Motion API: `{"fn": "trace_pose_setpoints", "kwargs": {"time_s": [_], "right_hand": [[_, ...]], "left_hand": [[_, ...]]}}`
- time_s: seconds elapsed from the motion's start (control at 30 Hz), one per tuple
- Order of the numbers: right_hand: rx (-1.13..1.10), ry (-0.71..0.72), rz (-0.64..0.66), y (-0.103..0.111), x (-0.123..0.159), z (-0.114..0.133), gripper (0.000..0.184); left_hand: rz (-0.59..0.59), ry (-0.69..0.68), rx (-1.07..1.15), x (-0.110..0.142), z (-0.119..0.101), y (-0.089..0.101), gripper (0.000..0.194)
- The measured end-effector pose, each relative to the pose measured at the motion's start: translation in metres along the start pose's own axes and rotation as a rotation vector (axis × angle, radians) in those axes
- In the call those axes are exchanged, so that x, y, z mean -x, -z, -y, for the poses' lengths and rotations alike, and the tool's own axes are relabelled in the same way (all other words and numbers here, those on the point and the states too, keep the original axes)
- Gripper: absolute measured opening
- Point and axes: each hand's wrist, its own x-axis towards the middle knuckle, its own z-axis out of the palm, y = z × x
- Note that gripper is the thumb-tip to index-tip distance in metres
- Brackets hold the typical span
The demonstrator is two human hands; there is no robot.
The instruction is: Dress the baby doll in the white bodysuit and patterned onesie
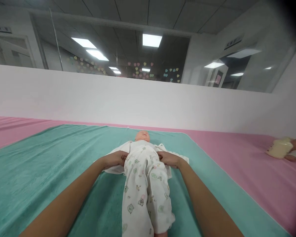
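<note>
While the doll [143, 161] lies lengthwise between them, head [142, 135] beyond, the left hand [116, 158] and right hand [169, 159] grip opposite sides of the trousers' [136, 184] waist, neither clearly nearer.

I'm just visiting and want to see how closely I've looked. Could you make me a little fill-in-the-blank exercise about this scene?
1. The doll lies face up, on its ____.
2. The left hand and right hand are on either side of the doll, at the ____ of its patterned trousers.
3. The cloth showing beyond the teal blanket is coloured ____.
4. The small stickers on the glass are shaped like ____.

Missing words, in order: back; waist; pink; hearts.
</note>
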Motion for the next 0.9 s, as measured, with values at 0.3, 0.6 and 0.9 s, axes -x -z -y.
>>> {"fn": "trace_pose_setpoints", "kwargs": {"time_s": [0.3,0.6,0.9], "right_hand": [[-0.133,-0.027,-0.027,-0.015,-0.006,-0.003,0.036],[-0.441,0.051,-0.069,-0.034,-0.002,-0.001,0.039],[-0.505,0.108,-0.136,-0.055,0.0,0.007,0.036]], "left_hand": [[-0.155,-0.048,-0.106,-0.009,0.012,-0.006,0.04],[-0.24,-0.229,0.511,-0.022,0.03,-0.021,0.043],[-0.262,-0.164,0.763,-0.012,0.038,-0.007,0.028]]}}
